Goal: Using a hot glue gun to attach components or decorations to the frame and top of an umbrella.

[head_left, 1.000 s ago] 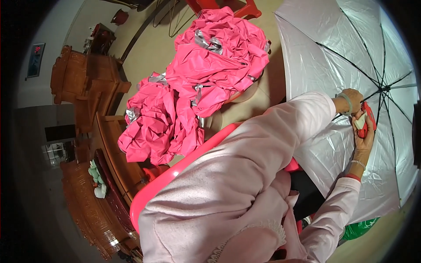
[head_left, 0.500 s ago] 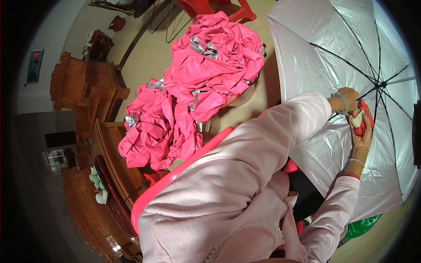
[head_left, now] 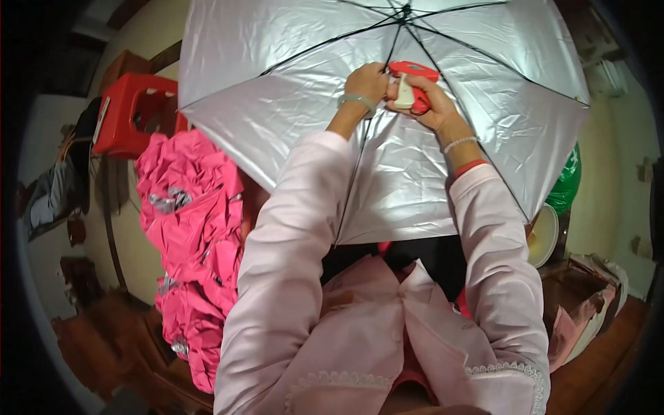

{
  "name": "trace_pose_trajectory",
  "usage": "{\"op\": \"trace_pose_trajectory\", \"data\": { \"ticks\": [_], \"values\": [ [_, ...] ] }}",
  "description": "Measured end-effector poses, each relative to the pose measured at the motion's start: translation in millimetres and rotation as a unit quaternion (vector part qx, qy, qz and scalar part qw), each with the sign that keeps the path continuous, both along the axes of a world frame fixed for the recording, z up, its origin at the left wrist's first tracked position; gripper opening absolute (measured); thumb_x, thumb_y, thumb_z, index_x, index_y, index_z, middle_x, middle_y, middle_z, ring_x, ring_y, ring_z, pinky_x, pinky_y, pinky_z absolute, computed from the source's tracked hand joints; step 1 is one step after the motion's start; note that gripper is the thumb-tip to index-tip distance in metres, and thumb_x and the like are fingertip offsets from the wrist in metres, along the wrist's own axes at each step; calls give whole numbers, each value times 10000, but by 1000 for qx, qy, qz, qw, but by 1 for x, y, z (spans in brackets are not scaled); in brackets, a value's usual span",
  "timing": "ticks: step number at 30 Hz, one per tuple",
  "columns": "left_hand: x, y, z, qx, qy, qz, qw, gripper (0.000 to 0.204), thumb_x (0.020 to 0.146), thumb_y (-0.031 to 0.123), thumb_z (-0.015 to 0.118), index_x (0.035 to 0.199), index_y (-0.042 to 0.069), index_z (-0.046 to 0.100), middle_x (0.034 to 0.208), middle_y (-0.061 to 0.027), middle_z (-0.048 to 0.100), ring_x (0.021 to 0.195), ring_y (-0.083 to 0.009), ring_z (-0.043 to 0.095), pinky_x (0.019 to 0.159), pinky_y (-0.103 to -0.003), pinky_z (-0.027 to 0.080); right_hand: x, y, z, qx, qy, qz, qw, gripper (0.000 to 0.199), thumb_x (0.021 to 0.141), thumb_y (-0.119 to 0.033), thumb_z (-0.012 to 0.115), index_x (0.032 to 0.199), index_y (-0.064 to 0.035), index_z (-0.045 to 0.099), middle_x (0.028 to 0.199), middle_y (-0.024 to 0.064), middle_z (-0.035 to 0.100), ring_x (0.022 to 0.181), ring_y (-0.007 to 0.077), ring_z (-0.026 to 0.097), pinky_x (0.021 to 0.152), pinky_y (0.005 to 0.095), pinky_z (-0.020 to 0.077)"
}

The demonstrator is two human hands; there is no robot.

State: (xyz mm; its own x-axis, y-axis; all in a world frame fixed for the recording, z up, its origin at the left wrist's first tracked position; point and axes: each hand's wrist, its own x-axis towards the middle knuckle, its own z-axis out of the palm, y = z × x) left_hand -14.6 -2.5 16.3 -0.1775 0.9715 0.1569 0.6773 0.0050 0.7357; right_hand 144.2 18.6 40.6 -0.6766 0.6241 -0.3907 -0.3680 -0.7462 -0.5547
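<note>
An opened umbrella (head_left: 408,173) with a silver inner side spreads out in front of me. Its black ribs (head_left: 422,40) meet at a dark hub (head_left: 404,15) near the top edge of the view. My left hand (head_left: 366,81) is closed on the umbrella at one rib, the fingertips partly hidden. Close against it, my right hand (head_left: 436,104) grips a red and cream hand tool (head_left: 413,71) with a squeeze handle. The tool's red head lies over the silver cloth beside the rib.
To the left, crumpled pink cloth with silver patches (head_left: 190,207) lies heaped beside my arm. A red plastic stool (head_left: 131,114) stands beyond it. On the right are a green plastic bag (head_left: 567,183), a pale round container (head_left: 543,235) and pink cloth (head_left: 577,335).
My view has swung to the right, so the umbrella and both hands now sit near the middle. The hands keep their hold on the rib and the tool.
</note>
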Motion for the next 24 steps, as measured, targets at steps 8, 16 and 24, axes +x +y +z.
{"op": "trace_pose_trajectory", "data": {
  "ticks": [8,16,24],
  "values": [
    [4,0,-6,5,15,-5,1000,318,751,238,459,984,79,606,915,-168,606,849,-321,574,750,-385,441,7,-1,0,-9,-1,10,1000,276,830,-154,510,1025,39,483,893,193,599,807,277,616,748,440,518],
    [3,0,-7,3,20,-7,1000,319,743,233,471,984,75,607,914,-174,605,853,-323,575,749,-386,444,6,-3,-1,-16,-13,-17,1000,298,828,-146,478,1051,50,456,875,216,602,783,331,612,748,470,506],
    [0,0,-6,5,24,-19,1000,312,752,232,462,972,63,604,910,-193,593,856,-346,563,762,-414,437,4,-2,1,-14,-2,-3,1000,292,819,-132,489,1051,42,458,874,210,604,775,319,617,744,473,509]
  ]
}}
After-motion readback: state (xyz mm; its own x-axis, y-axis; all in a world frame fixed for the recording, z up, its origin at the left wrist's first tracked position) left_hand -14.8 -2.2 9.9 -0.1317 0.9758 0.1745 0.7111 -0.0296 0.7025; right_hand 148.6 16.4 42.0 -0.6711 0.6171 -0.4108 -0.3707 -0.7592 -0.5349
